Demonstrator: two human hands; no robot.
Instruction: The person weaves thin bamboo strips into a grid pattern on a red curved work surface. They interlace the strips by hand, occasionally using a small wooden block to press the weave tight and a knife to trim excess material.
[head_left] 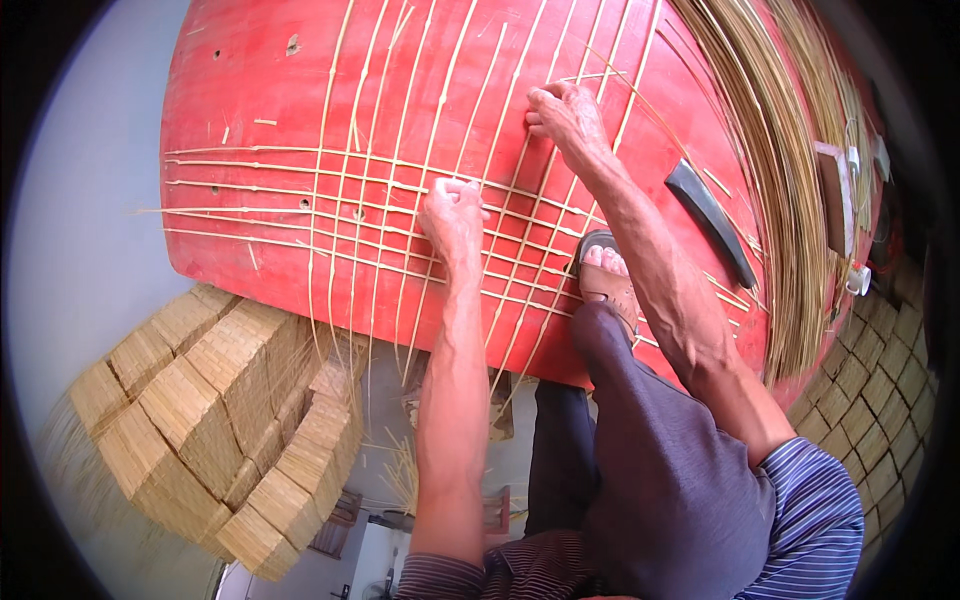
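Long, thin bamboo strips with raised nodes cross over and under each other in an open grid (pixel 383 225) on a red board (pixel 240 80). My left hand (pixel 455 218) is closed, its curled fingers at a strip among the crossings in the middle. Farther up and to the right, my right hand (pixel 568 120) pinches at one of the lengthwise strips; its fingertips partly hide what they grip. My sandalled foot (pixel 606 268) rests on the grid between my two forearms. Right of it lies a dark, slightly curved tool (pixel 710 222), apparently flat on the board.
A thick bundle of loose strips (pixel 775 180) runs along the board's right side. A brown block (pixel 834 198) and a small white cup-like object (pixel 858 280) are beyond it. Stacked, squared bundles (pixel 215 400) stand below left, and loose strip ends overhang the board's near edge.
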